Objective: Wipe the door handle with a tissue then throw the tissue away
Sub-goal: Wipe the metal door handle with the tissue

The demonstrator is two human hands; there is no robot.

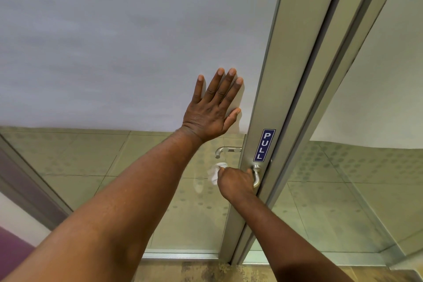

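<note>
One head-worn wide-angle view, close up on a glass door (114,52), facing forward and tilted down. The metal door frame (274,98) runs from one o'clock towards six. Both forearms reach in from the bottom edge, floor strip (194,270) at six o'clock.

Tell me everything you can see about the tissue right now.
The tissue is white, thin and crumpled into a bunch. Most of it is hidden inside the right hand, which is closed around it on the metal door handle; only a ragged tuft sticks out on the hand's left side, in front of the glass. It looks like soft paper. Whether it is damp or soiled cannot be told.
</note>
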